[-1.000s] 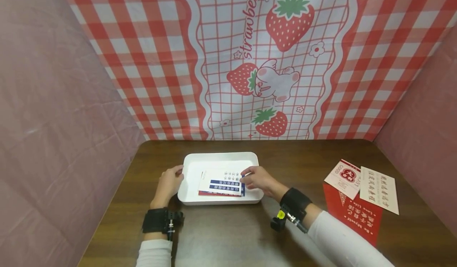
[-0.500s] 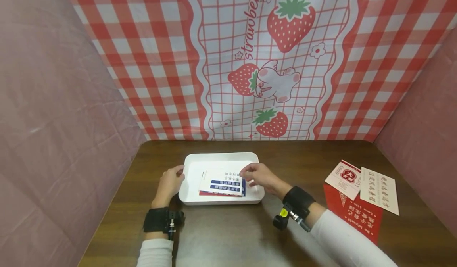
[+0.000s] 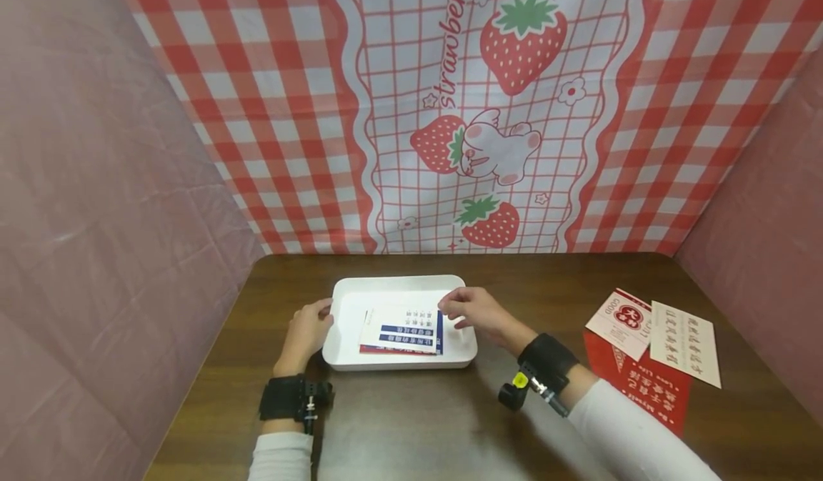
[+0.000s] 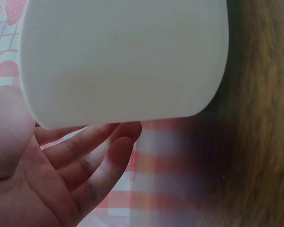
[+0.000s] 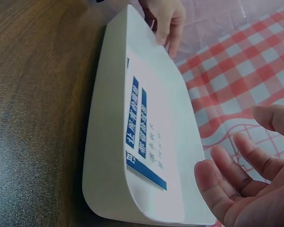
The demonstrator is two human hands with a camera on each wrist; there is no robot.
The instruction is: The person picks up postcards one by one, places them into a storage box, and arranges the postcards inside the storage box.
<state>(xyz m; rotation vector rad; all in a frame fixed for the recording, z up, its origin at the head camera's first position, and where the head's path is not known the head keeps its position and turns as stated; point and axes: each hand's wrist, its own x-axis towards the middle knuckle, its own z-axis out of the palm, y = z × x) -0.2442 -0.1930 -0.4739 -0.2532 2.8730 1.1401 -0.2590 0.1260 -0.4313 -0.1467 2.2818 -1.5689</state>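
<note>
A white rectangular tray [image 3: 392,290] lies on the wooden table with a small stack of cards inside. Topmost is a white card [image 3: 398,327] printed with dark blue bands; blue and red edges show beneath it. My left hand [image 3: 305,334] pinches the tray's left rim, as the right wrist view also shows. In the left wrist view, its fingers [image 4: 92,189] reach behind the tray wall. Over the tray's right end hovers my right hand [image 3: 479,313], holding nothing. The right wrist view shows its fingers [image 5: 227,170] loosely curved and spread, beside the rim.
At the table's right lie a red printed card [image 3: 649,395], a white card with a red emblem [image 3: 620,324] and a cream card [image 3: 685,341], partly overlapping. A strawberry-print checked cloth [image 3: 495,138] hangs behind the table. Pink fabric [image 3: 128,252] hangs at the left side.
My right hand has drawn back from the right edge of the stacked cards, moving slightly up and right with its fingers off them. The left hand and tray keep their places.
</note>
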